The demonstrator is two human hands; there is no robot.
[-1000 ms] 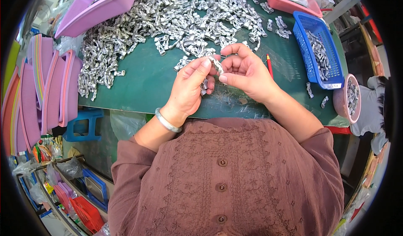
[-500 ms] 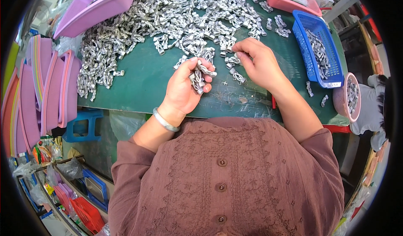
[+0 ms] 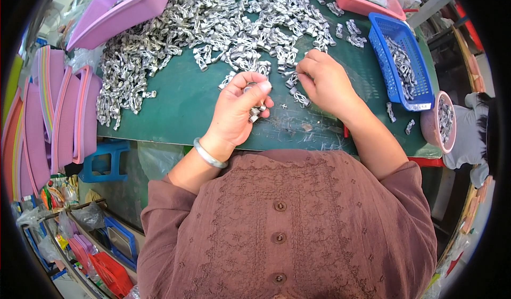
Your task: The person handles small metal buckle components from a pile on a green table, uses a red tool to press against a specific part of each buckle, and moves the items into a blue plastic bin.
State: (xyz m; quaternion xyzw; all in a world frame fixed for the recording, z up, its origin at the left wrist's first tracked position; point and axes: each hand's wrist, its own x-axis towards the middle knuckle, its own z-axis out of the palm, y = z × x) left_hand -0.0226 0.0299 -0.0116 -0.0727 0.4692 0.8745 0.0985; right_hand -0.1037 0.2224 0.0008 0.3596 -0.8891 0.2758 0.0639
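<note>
My left hand [image 3: 239, 104], a pale bangle on its wrist, is closed round several small silver metal pieces [image 3: 255, 112], with looped strands and banded ends. Its thumb and index finger are pressed together, hiding most of them. To the right, my right hand [image 3: 327, 83] is held in a pinch over the green table. Its fingertips are beside a loose silver piece [image 3: 291, 79] at the near edge of the pile; whether they grip one is hidden. Another silver piece [image 3: 299, 97] lies just below those fingers. The large pile of silver pieces [image 3: 239, 25] spreads beyond both hands.
A purple bin [image 3: 88, 25] stands at the far left, and a pink tray [image 3: 367, 3] at the far right. Along the right edge are a blue basket [image 3: 380, 59] and a pink bowl [image 3: 428, 128], both holding silver pieces. A blue stool [image 3: 106, 168] stands below the table's left side.
My left thumb and fingers have closed over the silver pieces, which were more exposed before. My right fingers have drawn in slightly near the pile's edge.
</note>
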